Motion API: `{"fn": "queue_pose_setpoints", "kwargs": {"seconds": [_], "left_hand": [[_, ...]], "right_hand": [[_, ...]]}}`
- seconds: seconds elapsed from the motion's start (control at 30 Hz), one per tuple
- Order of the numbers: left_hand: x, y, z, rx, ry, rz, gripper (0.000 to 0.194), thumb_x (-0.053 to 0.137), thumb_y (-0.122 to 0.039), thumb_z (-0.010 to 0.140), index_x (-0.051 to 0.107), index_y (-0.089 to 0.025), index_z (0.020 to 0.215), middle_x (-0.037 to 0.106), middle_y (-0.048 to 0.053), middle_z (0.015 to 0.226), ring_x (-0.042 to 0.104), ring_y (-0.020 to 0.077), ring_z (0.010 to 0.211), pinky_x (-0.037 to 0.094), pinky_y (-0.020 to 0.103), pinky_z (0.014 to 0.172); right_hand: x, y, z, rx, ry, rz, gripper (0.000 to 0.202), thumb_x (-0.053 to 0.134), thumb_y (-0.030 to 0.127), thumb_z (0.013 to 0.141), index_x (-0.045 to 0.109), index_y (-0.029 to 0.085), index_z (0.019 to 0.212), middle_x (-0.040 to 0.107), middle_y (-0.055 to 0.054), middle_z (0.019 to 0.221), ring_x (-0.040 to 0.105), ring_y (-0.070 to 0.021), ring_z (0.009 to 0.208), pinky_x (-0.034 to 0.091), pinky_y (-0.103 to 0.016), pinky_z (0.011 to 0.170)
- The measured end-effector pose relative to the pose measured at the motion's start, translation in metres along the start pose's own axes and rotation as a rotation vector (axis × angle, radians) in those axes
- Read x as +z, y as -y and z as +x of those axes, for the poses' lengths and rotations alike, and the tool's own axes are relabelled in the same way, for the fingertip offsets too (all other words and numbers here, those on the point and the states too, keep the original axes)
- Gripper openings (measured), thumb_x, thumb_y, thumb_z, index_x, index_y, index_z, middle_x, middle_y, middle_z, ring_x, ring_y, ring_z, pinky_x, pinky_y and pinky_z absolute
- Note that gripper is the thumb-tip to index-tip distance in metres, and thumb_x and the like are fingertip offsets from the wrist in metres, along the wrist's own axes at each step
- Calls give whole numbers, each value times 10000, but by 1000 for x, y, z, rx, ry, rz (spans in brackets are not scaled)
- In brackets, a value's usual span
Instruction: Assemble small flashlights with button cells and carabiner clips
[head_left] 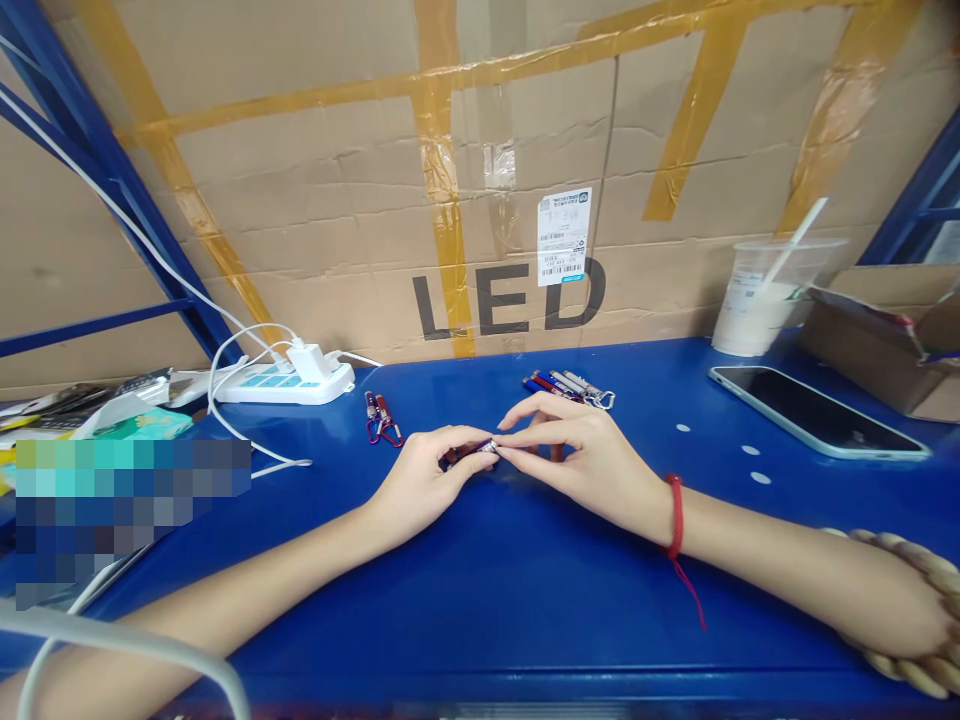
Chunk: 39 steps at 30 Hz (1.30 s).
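Observation:
My left hand is closed around a small dark purple keychain flashlight, most of it hidden by the fingers. At its shiny end, the thumb and index finger of my right hand pinch together; whether a tiny part sits between them is too small to tell. Two similar keychain flashlights, one purple and one red, lie beyond my left hand with their carabiner clips towards me. Behind my right hand rests a group of several more flashlights in blue, red and silver.
At the back left lies a white power strip with a plug and cables. A phone, a plastic drink cup and a cardboard box occupy the right. Packets clutter the left. A big carton walls the blue table's back.

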<state>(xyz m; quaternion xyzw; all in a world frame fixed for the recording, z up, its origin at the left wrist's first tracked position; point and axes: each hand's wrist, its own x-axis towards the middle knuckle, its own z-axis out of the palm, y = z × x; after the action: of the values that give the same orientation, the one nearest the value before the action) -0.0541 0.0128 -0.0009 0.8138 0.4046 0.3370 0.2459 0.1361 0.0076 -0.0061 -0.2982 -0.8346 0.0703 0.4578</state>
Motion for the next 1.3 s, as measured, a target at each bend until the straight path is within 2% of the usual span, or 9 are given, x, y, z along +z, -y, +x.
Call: {"fn": "queue_pose_setpoints", "kwargs": {"seconds": [0.17, 0.33, 0.5, 0.7, 0.83, 0.97, 1.07, 1.17, 1.3], "left_hand": [[0, 2, 1, 7, 1, 10, 167, 545, -243, 829, 688, -194, 900, 697, -2, 872, 608, 147, 808, 422, 219, 752], [0, 3, 1, 7, -20, 21, 164, 553, -270, 825, 680, -193, 895, 690, 3, 883, 601, 154, 830, 418, 227, 763], [0, 3, 1, -17, -19, 24, 145, 580, -263, 808, 659, -185, 902, 680, 0, 850, 601, 145, 807, 422, 228, 756], [0, 1, 0, -13, -14, 58, 121, 590, -260, 799, 653, -192, 877, 684, 0, 867, 602, 161, 839, 414, 258, 780], [-1, 2, 1, -19, -2, 80, 101, 595, -259, 794, 653, -195, 847, 684, -2, 855, 599, 167, 839, 410, 273, 789], [-1, 4, 2, -56, -32, 49, 108, 586, -260, 797, 642, -193, 860, 676, 0, 854, 600, 158, 826, 423, 262, 777], [0, 5, 2, -75, -74, 1, 127, 570, -277, 805, 628, -191, 878, 664, 2, 860, 595, 147, 817, 438, 248, 764], [0, 6, 1, -63, -105, -10, 131, 564, -285, 804, 623, -189, 872, 653, 13, 877, 589, 151, 830, 449, 256, 772], [1, 7, 1, -45, -128, 19, 122, 576, -283, 797, 625, -192, 861, 636, 15, 885, 585, 150, 834, 451, 258, 769]], "right_hand": [[1, 1, -2, -9, 42, -13, 148, 585, 202, 817, 726, 199, 861, 625, -57, 978, 536, -82, 575, 467, -229, 561], [1, 1, -2, 35, 11, -17, 129, 596, 208, 804, 720, 204, 840, 623, -45, 962, 546, -79, 574, 476, -225, 584], [0, 2, -1, 85, 129, 13, 142, 581, 204, 803, 693, 202, 891, 575, -45, 1019, 527, -62, 564, 458, -201, 533], [1, 2, -1, 114, 143, -7, 101, 583, 196, 792, 672, 202, 840, 556, -25, 1002, 515, -52, 561, 447, -195, 543], [-1, 3, -1, 117, 220, -36, 127, 580, 196, 789, 651, 213, 892, 536, -26, 1067, 535, -61, 603, 429, -180, 504], [-1, 3, -2, 129, 262, -54, 219, 501, 177, 840, 621, 229, 1016, 531, -30, 1101, 561, -60, 624, 435, -180, 516], [-1, 2, -2, 153, 238, -113, 266, 523, 186, 827, 596, 243, 1076, 553, -22, 1065, 556, -57, 589, 432, -189, 521], [-3, 0, -1, 194, 198, -245, 265, 606, 261, 780, 608, 251, 1045, 583, -8, 999, 552, -72, 574, 403, -199, 497], [-6, -1, 2, 285, 272, -384, 285, 652, 411, 744, 639, 250, 980, 630, 20, 802, 577, -114, 596, 347, -210, 463]]}}
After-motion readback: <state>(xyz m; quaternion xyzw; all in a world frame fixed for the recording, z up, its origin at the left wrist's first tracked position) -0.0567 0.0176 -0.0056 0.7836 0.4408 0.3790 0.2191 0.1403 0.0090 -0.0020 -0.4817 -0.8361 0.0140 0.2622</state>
